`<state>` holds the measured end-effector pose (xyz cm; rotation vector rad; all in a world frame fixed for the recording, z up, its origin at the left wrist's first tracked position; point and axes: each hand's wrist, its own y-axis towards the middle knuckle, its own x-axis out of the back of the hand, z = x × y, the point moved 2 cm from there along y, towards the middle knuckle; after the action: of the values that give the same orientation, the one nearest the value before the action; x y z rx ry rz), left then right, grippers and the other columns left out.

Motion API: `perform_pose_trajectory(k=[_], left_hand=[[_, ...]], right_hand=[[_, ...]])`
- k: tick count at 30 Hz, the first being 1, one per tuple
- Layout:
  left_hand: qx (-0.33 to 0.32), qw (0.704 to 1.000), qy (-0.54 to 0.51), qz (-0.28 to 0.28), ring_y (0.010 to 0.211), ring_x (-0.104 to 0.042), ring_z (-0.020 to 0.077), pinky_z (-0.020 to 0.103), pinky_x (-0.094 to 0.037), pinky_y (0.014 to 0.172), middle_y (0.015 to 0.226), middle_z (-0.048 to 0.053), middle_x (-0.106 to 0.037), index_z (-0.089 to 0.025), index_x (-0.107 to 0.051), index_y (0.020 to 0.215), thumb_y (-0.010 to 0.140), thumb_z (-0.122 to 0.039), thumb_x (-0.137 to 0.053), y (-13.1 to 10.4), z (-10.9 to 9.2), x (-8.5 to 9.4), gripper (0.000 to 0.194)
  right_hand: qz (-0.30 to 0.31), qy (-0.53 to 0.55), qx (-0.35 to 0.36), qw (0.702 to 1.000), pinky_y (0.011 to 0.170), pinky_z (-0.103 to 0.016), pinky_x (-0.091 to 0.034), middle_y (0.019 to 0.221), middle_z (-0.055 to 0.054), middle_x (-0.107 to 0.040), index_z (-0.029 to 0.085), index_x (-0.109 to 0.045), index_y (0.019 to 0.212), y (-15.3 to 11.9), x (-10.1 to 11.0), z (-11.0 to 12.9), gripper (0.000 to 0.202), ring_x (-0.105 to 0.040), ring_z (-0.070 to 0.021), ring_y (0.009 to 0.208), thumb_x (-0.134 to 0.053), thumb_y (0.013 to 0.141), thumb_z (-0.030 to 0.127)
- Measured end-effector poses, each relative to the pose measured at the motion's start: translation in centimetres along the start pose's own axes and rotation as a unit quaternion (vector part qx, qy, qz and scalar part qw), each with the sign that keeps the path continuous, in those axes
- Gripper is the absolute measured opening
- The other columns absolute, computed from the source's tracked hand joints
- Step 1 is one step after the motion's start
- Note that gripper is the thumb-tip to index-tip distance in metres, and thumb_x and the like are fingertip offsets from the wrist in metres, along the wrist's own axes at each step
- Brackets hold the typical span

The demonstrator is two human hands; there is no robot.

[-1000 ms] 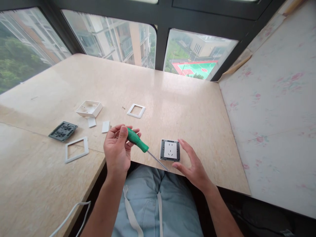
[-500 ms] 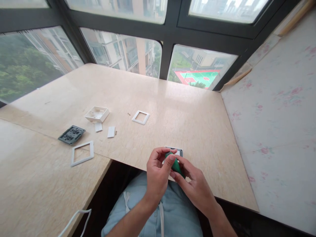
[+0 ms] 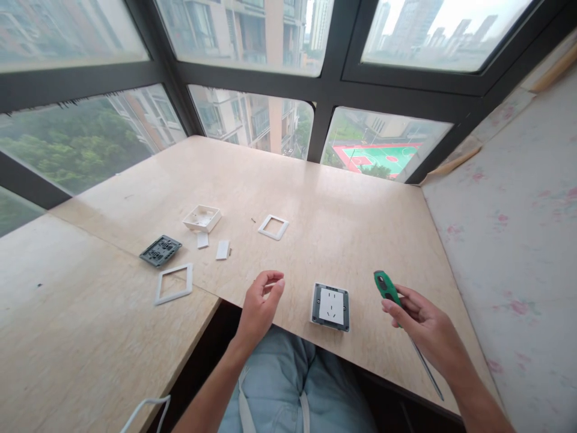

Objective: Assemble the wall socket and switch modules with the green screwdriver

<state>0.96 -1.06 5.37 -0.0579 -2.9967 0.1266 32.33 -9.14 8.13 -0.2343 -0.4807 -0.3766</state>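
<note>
My right hand [image 3: 419, 316] holds a green screwdriver [image 3: 386, 286] above the right part of the table, its metal shaft slanting down toward me. Left of it, near the front edge, a wall socket [image 3: 331, 305] with a white face and grey surround sits in a white box. My left hand [image 3: 261, 300] hovers left of the socket, holding nothing, its fingers curled with thumb and fingertips apart. Beyond the hands lies a small white square frame [image 3: 273, 227].
On the left are a white open box [image 3: 202, 218], a grey socket plate [image 3: 160, 251], a larger white frame [image 3: 174, 285] and two white pieces [image 3: 222, 250]. A white cable [image 3: 145, 409] hangs at the near edge. Windows border the far side, a papered wall the right.
My hands have moved apart. The screwdriver has gone right with my right hand, my left hand has come off it, and the socket is uncovered. The view has tilted up.
</note>
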Motion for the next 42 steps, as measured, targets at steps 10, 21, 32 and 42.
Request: perform_pose_trajectory(k=[10, 21, 32, 42], left_hand=[[-0.047, 0.982, 0.144, -0.115, 0.097, -0.070, 0.0264, 0.045, -0.058, 0.090, 0.103, 0.011, -0.072, -0.018, -0.065, 0.097, 0.083, -0.045, -0.059, 3.5, 2.4, 5.9, 0.031], [-0.074, 0.959, 0.254, -0.100, 0.099, -0.069, 0.0262, 0.042, -0.059, 0.087, 0.107, 0.012, -0.071, -0.018, -0.063, 0.102, 0.086, -0.040, -0.053, 7.1, 3.0, 6.8, 0.029], [-0.132, 0.890, 0.433, -0.061, 0.130, -0.052, 0.0383, 0.049, -0.039, 0.111, 0.135, 0.023, -0.059, -0.011, -0.045, 0.137, 0.079, -0.043, -0.074, 13.2, 1.1, 1.7, 0.072], [-0.074, 0.863, 0.494, -0.075, 0.128, -0.052, 0.0402, 0.047, -0.040, 0.104, 0.134, 0.027, -0.059, -0.004, -0.041, 0.142, 0.079, -0.054, -0.074, 14.5, 1.4, -0.4, 0.087]], right_hand=[[-0.064, -0.204, -0.038, 0.976, 0.064, -0.037, -0.049, 0.071, -0.006, -0.074, 0.019, -0.072, 0.106, 2.8, 3.5, -4.5, 0.064, -0.068, -0.0263, 0.065, -0.064, 0.068, 0.069], [-0.057, -0.189, -0.064, 0.978, 0.067, -0.038, -0.049, 0.072, -0.007, -0.075, 0.017, -0.067, 0.113, 2.9, 3.5, -6.7, 0.070, -0.070, -0.0282, 0.067, -0.061, 0.068, 0.072], [-0.042, -0.238, 0.022, 0.970, 0.058, -0.033, -0.042, 0.057, 0.001, -0.061, 0.016, -0.063, 0.123, 3.4, -0.2, -4.4, 0.066, -0.059, -0.0224, 0.056, -0.053, 0.081, 0.065], [-0.047, -0.314, 0.032, 0.948, 0.058, -0.034, -0.041, 0.068, -0.002, -0.066, 0.016, -0.058, 0.131, 3.9, -2.0, -4.3, 0.065, -0.064, -0.0266, 0.064, -0.045, 0.087, 0.062]])
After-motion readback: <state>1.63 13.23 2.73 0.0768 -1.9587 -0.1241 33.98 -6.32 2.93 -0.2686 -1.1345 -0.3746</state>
